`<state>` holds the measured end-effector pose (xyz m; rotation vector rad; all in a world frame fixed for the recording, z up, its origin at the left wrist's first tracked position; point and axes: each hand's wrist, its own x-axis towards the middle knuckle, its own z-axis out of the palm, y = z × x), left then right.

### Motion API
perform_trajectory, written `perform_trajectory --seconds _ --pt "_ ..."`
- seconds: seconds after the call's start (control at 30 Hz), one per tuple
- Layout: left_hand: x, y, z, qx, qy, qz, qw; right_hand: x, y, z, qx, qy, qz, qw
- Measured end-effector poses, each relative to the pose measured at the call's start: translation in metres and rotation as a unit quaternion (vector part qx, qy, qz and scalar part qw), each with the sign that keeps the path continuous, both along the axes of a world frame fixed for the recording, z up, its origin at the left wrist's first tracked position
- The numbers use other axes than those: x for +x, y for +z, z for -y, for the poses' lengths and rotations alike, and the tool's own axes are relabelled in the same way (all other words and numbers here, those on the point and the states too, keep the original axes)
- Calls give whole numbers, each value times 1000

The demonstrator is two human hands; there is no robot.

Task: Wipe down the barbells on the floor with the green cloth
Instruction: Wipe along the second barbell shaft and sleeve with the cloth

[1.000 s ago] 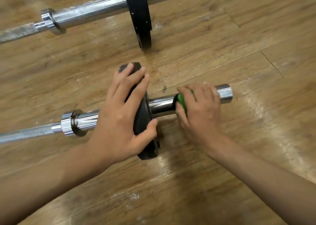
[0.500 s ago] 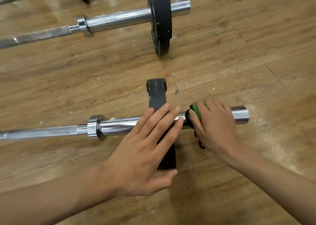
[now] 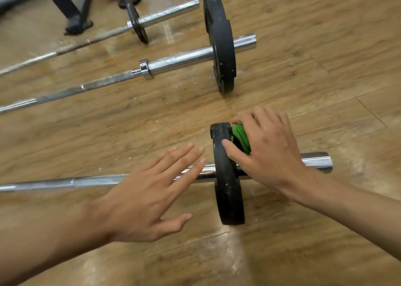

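- Since the frame half a second earlier, the right hand point(image 3: 267, 149) has shifted from the chrome sleeve point(image 3: 316, 161) up onto the outer face of the black plate point(image 3: 227, 188), and the left hand point(image 3: 147, 196) has come off that plate.
- Right hand: fingers curled round the bunched green cloth point(image 3: 240, 139), pressing it against the upper part of the plate's outer face; the thumb tip lies on the plate's rim.
- Left hand: fingers straight and spread, holding nothing, lying over the bar just left of the plate; contact with the metal cannot be told.
- Nearest barbell point(image 3: 65, 182): lies on the wooden floor point(image 3: 325, 68) running left to right, its plate upright on edge, the sleeve projecting to the right beyond the right wrist.
- Middle barbell point(image 3: 180, 61): roughly parallel and farther off, carrying a larger black plate point(image 3: 221, 44) upright near its right end.
- Far barbell point(image 3: 165, 14): beyond it, with a small dark plate point(image 3: 136, 25); a black metal frame point(image 3: 65, 5) stands at upper left.
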<state>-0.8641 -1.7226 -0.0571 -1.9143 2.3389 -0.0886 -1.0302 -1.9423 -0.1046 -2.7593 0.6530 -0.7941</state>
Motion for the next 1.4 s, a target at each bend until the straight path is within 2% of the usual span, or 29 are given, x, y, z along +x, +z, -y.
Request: perform_trajectory --seconds 0.23,0.4,0.47,0.63,0.8,0.93,1.0,1.1,1.2,1.3,1.4 --pt "16 2 -34 -13 130 35 991 50 46 -9 -35 110 7 993" --pt "45 -18 -64 -4 177 59 982 93 54 -32 -78 125 -30 989" --pt "59 -25 -68 9 152 65 986 108 61 -38 -91 91 -68 989" --pt "96 -54 -64 27 55 54 997 137 76 -50 -29 9 -124 992" --pt "135 -82 -46 10 83 -16 996 155 47 -91 93 -81 -172 977" --pt "147 -103 -27 28 94 -77 992 155 5 -120 171 -177 -238 940" --pt "147 -113 -22 33 87 -84 992 151 -17 -132 202 -201 -235 929" --pt "149 -129 -24 58 88 -116 988 147 -44 -147 241 -193 -180 934" --pt "149 -140 -29 68 82 -136 985 138 -65 -158 184 -170 -150 956" --pt "146 -143 -30 26 60 -108 992 121 -81 -160 114 -157 -137 971" --pt "145 -144 -32 33 59 -101 993 106 -86 -157 87 -204 -116 968"
